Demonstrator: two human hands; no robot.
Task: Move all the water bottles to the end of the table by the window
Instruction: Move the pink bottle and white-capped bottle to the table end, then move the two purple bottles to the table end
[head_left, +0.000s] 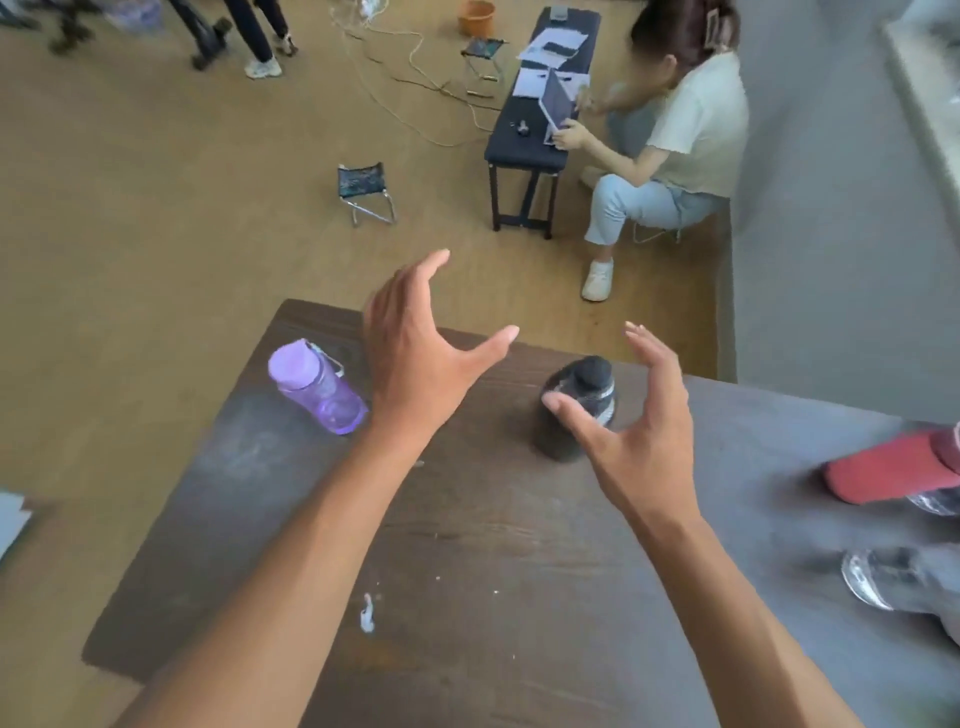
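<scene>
A purple water bottle (316, 387) stands near the far left corner of the dark wooden table (467, 545). A black bottle (574, 410) stands near the far edge, at the middle. My left hand (421, 353) hovers open between the two bottles, fingers spread, holding nothing. My right hand (623, 415) is open just right of the black bottle, its thumb in front of the bottle's side; I cannot tell if it touches. At the right edge stand a red-sleeved bottle (893, 470) and a clear bottle with a grey wrap (898, 579), both blurred and partly cut off.
Beyond the table's far edge is a wooden floor with a small folding stool (366, 192) and a black bench (540, 114) holding papers. A person (670, 140) sits by the bench with a tablet. A grey wall (831, 208) and sill run along the right.
</scene>
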